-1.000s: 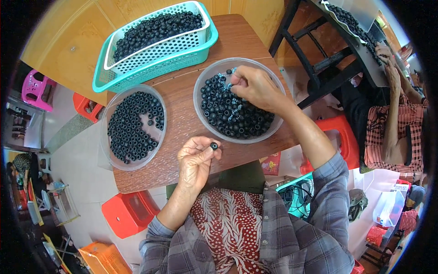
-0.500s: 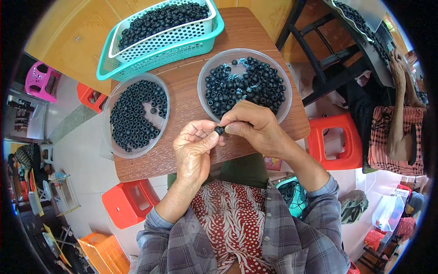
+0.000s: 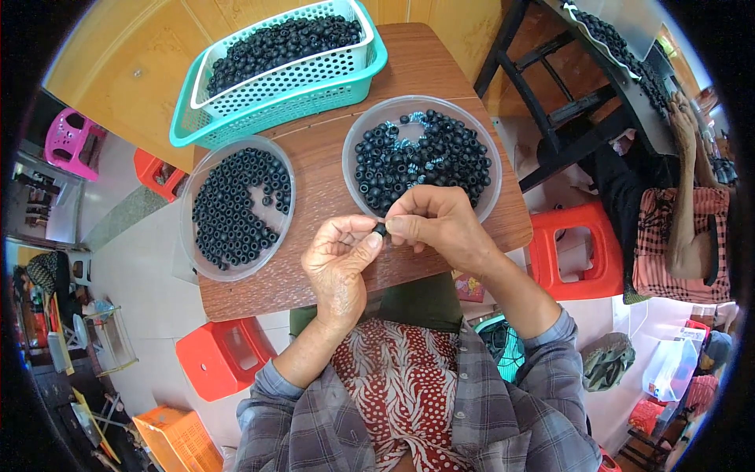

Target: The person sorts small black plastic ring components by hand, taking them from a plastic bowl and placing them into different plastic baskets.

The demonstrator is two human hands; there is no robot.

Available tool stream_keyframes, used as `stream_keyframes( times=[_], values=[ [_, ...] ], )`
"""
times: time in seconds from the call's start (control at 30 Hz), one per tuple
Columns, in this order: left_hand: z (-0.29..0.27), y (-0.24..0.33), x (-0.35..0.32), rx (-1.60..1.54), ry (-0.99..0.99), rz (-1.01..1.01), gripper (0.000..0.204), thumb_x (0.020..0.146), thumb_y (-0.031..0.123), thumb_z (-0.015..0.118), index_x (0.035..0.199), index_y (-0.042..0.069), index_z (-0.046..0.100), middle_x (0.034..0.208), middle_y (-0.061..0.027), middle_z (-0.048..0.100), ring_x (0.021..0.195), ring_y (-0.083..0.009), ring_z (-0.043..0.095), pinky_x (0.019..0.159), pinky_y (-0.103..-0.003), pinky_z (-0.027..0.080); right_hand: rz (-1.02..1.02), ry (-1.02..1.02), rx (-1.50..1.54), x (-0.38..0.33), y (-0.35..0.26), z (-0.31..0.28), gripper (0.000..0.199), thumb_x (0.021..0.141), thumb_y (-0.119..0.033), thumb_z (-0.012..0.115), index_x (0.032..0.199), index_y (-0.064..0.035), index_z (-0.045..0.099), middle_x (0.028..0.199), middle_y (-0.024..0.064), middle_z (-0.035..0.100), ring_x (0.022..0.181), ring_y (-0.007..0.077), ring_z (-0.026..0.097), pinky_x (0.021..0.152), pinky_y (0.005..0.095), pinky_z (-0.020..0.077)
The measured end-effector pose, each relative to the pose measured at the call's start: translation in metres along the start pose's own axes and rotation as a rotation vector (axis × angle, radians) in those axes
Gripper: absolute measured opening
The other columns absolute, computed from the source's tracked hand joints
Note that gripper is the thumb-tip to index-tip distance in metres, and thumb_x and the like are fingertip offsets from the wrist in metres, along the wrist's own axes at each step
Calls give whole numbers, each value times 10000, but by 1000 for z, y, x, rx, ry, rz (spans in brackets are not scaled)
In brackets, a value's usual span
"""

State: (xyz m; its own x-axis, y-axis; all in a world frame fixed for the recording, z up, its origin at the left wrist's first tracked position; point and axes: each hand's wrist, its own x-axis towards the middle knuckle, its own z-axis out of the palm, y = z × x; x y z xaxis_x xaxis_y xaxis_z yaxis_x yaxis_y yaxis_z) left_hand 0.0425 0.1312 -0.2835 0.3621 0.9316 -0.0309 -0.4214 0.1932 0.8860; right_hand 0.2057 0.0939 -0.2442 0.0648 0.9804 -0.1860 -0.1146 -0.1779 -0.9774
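Observation:
My left hand (image 3: 344, 263) pinches a small black bead-like part (image 3: 381, 229) between thumb and forefinger, above the near edge of the wooden table. My right hand (image 3: 442, 228) meets it from the right, its thumb and fingertips pressed together against the part; anything smaller in that pinch is hidden. Just beyond the hands sits a round clear tub (image 3: 351, 186) of black round parts (image 3: 460, 153), with several light blue-and-white pieces among them. At the left, another round clear tub (image 3: 288, 228) holds black ring-like parts (image 3: 224, 208) with holes showing.
At the table's (image 3: 326, 157) far side, a white perforated basket (image 3: 295, 76) full of black parts sits inside a turquoise basket (image 3: 185, 130). Red stools (image 3: 578, 252) stand by the table. On the right, a co-worker's hand (image 3: 684, 126) rests by a dark table with more black parts.
Both hands stay together at the black part, which has turned slightly between the fingertips. The whole view has shifted a little, so the table sits lower.

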Motion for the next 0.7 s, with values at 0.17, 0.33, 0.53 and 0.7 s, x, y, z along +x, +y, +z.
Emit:
stream_keyframes(
  times=[0.17,0.33,0.53,0.7],
  values=[
    [6,2,3,-25,19,24,187,795,-98,645,958,-17,602,924,-78,654,786,-96,602,741,-224,508,-18,41,59,2,7,2,166,870,-172,658,870,-8,632,737,33,630,654,68,561,551,197,434],
    [8,0,5,-84,8,1,180,815,-83,631,973,-13,580,941,-97,653,787,-123,615,724,-246,522,-169,158,14,1,15,18,120,882,-107,617,849,8,613,748,29,642,663,82,590,561,225,466],
    [12,1,8,-169,43,-53,168,828,-79,619,973,-9,573,921,-88,641,792,-123,615,724,-253,530,-722,411,-690,7,28,22,77,822,-41,628,857,4,576,690,90,558,631,232,542,566,345,442],
    [12,1,11,-202,57,-96,165,829,-78,621,970,-5,573,901,-74,630,788,-121,614,708,-255,533,-1037,468,-984,7,31,22,250,687,2,640,922,45,568,781,119,548,648,268,505,572,364,428]
  ],
)
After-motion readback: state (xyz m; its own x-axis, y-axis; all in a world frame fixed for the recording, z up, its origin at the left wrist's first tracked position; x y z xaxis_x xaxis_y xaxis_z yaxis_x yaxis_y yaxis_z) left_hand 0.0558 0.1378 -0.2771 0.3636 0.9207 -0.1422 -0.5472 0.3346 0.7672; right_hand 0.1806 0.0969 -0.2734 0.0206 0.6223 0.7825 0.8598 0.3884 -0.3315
